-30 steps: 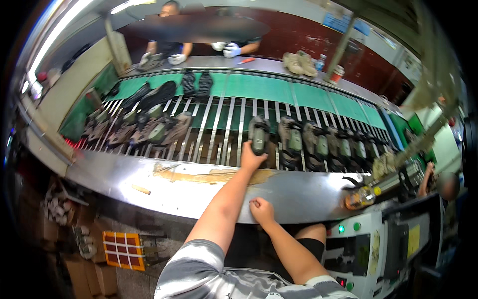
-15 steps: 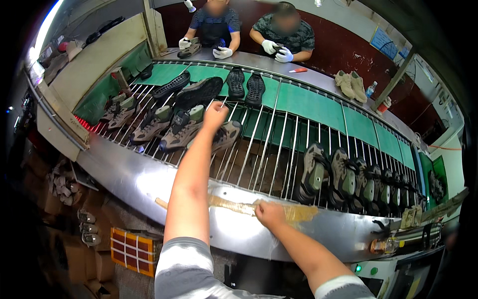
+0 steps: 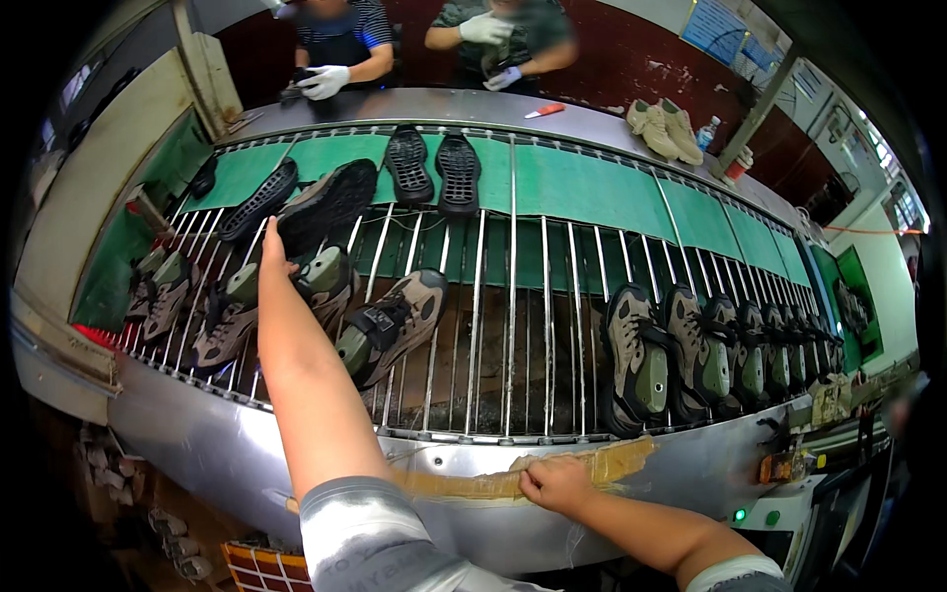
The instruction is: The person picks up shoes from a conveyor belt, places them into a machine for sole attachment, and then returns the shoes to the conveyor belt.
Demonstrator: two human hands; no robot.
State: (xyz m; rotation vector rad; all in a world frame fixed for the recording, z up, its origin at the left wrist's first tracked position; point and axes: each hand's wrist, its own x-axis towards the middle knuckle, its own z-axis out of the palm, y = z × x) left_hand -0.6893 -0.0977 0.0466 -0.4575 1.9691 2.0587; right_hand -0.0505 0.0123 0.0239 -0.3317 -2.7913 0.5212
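My left hand (image 3: 275, 253) reaches over the rack, fingers stretched out and nothing seen in them. Its fingertips are near a black shoe sole (image 3: 258, 202) and a dark shoe lying on its side (image 3: 330, 207). Below it, brown-and-black hiking shoes with green inserts lie on the metal bars; my forearm partly covers them. One hiking shoe (image 3: 395, 326) lies tilted just right of my forearm. My right hand (image 3: 557, 483) is closed in a fist on the brown tape (image 3: 617, 462) along the metal edge; whether its curled fingers hold anything is hidden.
A row of hiking shoes (image 3: 636, 360) stands on the bars at right. Two black soles (image 3: 458, 176) lie on the green sheet (image 3: 582, 187). Across the rack, two people in white gloves handle items at a table bearing a red-handled tool (image 3: 545, 111) and beige shoes (image 3: 666, 130).
My left hand has moved left, from above the hiking shoes toward the black sole, and its fingers have straightened. My right hand stays closed on the taped edge. The view has shifted.
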